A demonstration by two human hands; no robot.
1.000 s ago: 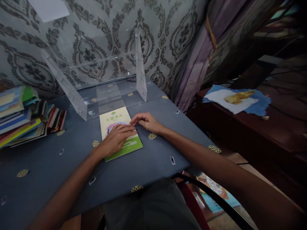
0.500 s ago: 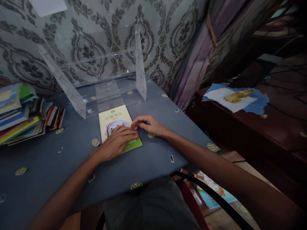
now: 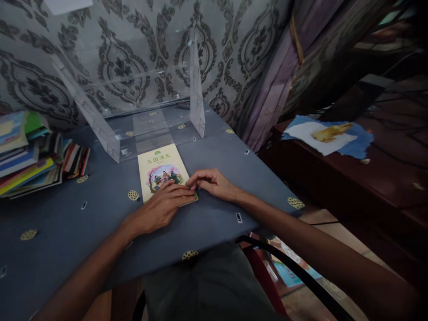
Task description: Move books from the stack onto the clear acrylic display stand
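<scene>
A thin book (image 3: 157, 158) with a pale yellow cover, green title characters and a pink-tinted picture lies flat on the table, in front of a clear acrylic rack. My left hand (image 3: 163, 206) rests palm down across its lower part, fingers stretched out toward the right edge and hiding the bottom of the cover. Beside that edge is my right hand (image 3: 214, 183), its fingers loosely bent with a gap under the thumb. Its fingertips are at the book's lower right edge, close to my left fingertips, and nothing is gripped in it.
The clear rack (image 3: 198, 102) stands against the patterned wall. A stack of books (image 3: 30, 156) is at the left of the blue-grey table (image 3: 83, 240). To the right, a blue cloth (image 3: 363, 142) lies on a dark red surface. A chair arm (image 3: 290, 263) is below the table edge.
Both hands have slid toward the near edge of the book, and my right hand also slightly right. More of the cover picture shows now. The book stays in about the same place.
</scene>
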